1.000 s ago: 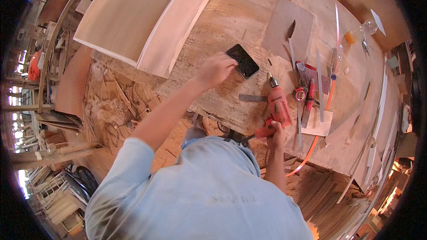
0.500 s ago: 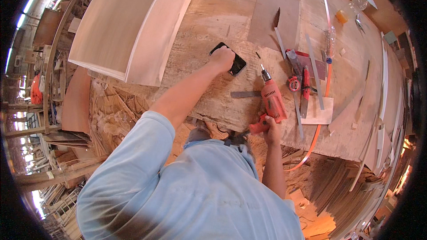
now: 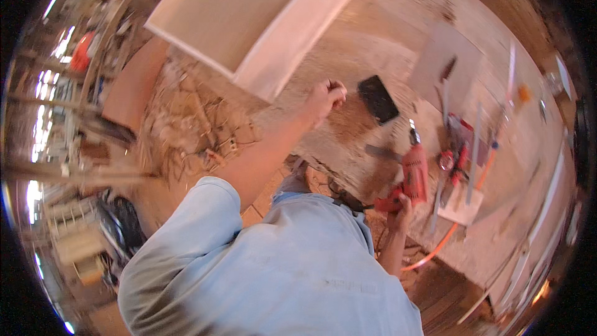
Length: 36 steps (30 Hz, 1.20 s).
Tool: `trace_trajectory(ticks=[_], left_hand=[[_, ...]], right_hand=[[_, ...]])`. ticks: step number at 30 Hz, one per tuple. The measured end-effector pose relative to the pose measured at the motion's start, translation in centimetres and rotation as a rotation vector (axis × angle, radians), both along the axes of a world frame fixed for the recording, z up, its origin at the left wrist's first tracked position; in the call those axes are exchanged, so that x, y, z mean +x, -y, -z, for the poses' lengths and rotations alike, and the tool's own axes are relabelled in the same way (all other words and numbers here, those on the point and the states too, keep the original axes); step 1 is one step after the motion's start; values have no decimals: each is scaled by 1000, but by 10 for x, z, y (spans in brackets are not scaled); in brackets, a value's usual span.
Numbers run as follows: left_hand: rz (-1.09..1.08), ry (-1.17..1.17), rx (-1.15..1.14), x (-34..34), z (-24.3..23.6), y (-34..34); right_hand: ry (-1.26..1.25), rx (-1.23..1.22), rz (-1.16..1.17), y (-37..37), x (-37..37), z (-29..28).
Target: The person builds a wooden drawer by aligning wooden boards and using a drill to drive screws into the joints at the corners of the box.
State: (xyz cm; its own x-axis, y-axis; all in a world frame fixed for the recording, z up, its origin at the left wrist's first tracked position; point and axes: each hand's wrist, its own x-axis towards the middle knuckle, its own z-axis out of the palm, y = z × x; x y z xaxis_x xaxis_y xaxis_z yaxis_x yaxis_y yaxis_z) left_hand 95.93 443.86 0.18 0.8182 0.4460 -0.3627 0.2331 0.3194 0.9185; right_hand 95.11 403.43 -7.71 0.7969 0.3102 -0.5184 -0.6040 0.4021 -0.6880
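My left hand [image 3: 326, 101] is above the workbench [image 3: 336, 37], fingers curled together; anything between them is too small to make out. Just right of it lies a black, flat rectangular object [image 3: 377, 99], perhaps a phone or case. My right hand [image 3: 398, 211] grips the handle of a red power drill [image 3: 413, 171], whose chuck points away from me over the bench. Beside the drill are a red tape measure [image 3: 445, 160], a red-handled tool [image 3: 460, 162], metal strips [image 3: 472, 174] and a small wooden square [image 3: 459, 210]. The picture is blurred by motion.
A pale panel assembly [image 3: 292, 31] lies at the bench's upper left. A grey sheet [image 3: 438, 56], an orange hose [image 3: 432, 255] and long strips [image 3: 544, 202] are on the right. Scrap wood and cables [image 3: 205, 118] cover ground at left; stacked timber and shelving stand behind them.
My left hand has come away from the black object, to its left, with fingers still curled. The view has swung, shifting the bench rightward. My right hand still holds the drill.
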Motion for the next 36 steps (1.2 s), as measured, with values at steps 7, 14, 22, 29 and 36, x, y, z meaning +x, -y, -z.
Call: trace_trajectory(ticks=[7,14,22,29,36], left_hand=[[-500,38,-392,-168,40,-18],[-795,159,-355,-185,-13,-42],[-851,76,-277,-198,-13,-52],[-606,-85,-235,-194,-12,-70],[-500,-128,-201,-158,1,-79]], right_hand=[[96,52,-429,-65,9,-63],[130,127,-832,-175,-10,-96],[124,98,-957,-193,-38,-81],[100,68,-992,-186,-37,-72],[190,94,-843,-195,-44,-41]])
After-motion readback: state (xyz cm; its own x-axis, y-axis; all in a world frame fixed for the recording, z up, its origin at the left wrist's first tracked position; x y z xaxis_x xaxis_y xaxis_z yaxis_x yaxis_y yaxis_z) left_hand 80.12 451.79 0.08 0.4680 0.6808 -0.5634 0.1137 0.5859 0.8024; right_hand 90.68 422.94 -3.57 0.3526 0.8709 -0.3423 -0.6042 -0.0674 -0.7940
